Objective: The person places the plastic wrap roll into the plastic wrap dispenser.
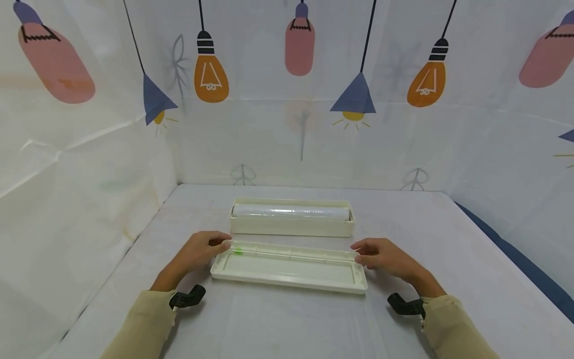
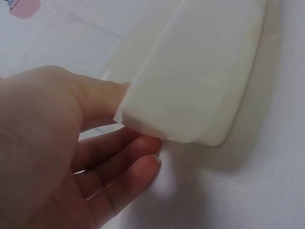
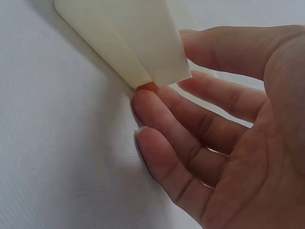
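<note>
A long cream plastic lid [image 1: 287, 271] lies in front of me, its ribbed inner side facing up and a small green piece [image 1: 238, 251] near its left end. My left hand [image 1: 199, 253] pinches the lid's left end between thumb and fingers. At the opposite end, my right hand [image 1: 389, 258] grips the lid the same way. Both wrist views show an end of the lid [image 2: 190, 71] between thumb and fingers, with some fingertips hidden behind it. Just beyond stands the matching open box [image 1: 291, 229], holding a shiny roll of cling film [image 1: 291, 212].
A white cloth covers the table [image 1: 287, 329]. White curtains [image 1: 264, 139] printed with lamps and bulbs hang behind and on both sides. A dark blue strip [image 1: 515, 249] shows beyond the table's right edge. Black wrist cameras [image 1: 188, 296] sit at both cuffs.
</note>
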### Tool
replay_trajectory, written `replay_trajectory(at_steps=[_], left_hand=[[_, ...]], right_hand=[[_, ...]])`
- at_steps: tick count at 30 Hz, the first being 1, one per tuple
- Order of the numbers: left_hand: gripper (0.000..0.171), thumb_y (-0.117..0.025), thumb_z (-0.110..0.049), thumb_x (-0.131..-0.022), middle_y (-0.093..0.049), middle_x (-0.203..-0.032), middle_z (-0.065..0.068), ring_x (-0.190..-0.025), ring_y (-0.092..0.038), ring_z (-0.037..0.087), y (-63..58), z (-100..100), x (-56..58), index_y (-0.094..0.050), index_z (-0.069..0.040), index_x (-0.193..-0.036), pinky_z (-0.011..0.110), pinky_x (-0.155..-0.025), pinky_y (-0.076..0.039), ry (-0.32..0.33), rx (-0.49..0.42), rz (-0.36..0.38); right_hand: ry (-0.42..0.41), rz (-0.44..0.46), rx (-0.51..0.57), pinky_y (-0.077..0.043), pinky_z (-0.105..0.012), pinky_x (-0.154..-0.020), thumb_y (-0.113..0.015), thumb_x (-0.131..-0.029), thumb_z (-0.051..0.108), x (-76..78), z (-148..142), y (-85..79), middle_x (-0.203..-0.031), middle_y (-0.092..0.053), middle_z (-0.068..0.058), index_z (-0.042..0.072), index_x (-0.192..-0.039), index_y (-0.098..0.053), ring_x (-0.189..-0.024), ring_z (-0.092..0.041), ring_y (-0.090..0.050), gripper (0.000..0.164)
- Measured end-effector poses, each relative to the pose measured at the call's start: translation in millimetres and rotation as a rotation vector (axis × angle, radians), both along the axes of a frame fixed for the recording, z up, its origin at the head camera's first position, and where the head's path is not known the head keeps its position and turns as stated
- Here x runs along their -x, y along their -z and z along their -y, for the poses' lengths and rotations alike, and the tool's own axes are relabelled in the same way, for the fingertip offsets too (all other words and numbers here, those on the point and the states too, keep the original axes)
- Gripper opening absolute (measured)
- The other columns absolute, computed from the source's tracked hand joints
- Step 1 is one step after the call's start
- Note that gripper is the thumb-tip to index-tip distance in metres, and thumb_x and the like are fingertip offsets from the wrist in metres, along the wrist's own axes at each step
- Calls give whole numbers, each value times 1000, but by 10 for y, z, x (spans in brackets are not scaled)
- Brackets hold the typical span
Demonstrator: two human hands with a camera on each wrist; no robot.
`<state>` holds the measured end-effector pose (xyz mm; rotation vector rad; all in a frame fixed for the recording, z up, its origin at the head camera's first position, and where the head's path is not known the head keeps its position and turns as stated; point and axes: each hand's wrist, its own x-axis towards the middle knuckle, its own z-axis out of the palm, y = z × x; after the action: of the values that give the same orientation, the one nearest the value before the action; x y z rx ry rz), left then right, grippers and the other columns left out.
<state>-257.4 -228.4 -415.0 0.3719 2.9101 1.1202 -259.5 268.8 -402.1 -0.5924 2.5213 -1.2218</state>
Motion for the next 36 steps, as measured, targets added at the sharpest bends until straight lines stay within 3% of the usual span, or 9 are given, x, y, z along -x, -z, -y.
replay_trajectory(at_steps=[9, 16, 24, 31, 34, 36], left_hand=[[28, -65, -26, -100, -70, -116, 9, -104, -63, 24, -13, -14, 27, -73, -6, -118, 47, -89, -53, -1, -21, -34], [25, -65, -26, -100, -71, -116, 8, -103, -63, 22, -40, -7, 40, -75, -8, -115, 36, -83, -53, -42, -111, -9], [40, -65, -36, -99, -65, -127, 13, -113, -60, 25, -46, -45, 7, -71, -5, -123, 36, -89, -53, -135, -318, 132], [58, -63, -41, -100, -50, -145, 20, -131, -51, 33, -73, -105, 5, -57, 3, -137, 45, -106, -45, -204, -498, 268], [66, -58, -45, -101, -48, -147, 22, -131, -51, 34, -92, -127, 8, -51, 6, -142, 47, -108, -44, -196, -516, 319], [73, -55, -51, -101, -52, -142, 22, -126, -55, 33, -107, -140, 0, -47, 7, -144, 47, -105, -46, -189, -481, 346]], right_hand=[[61, -3, 17, -53, -36, -71, -67, -97, 26, -3, 44, 8, -112, -69, -11, 0, -128, -63, -86, -24, -63, 41], [112, 25, 108, -57, -35, -76, -68, -97, 26, -7, 62, -4, -117, -67, -14, -2, -125, -64, -94, -22, -67, 39], [238, 29, 203, -57, -35, -79, -68, -97, 24, -4, 83, 37, -117, -67, -14, -1, -120, -66, -99, -24, -65, 34], [340, 0, 359, -60, -36, -78, -69, -96, 16, -8, 101, 30, -112, -66, -17, -9, -117, -64, -98, -21, -66, 33], [355, -32, 398, -60, -36, -76, -70, -96, 15, -14, 90, 24, -110, -66, -17, -11, -116, -63, -95, -18, -67, 34], [363, -57, 419, -61, -36, -76, -71, -95, 15, -21, 79, 20, -108, -66, -16, -11, -115, -63, -93, -17, -67, 34]])
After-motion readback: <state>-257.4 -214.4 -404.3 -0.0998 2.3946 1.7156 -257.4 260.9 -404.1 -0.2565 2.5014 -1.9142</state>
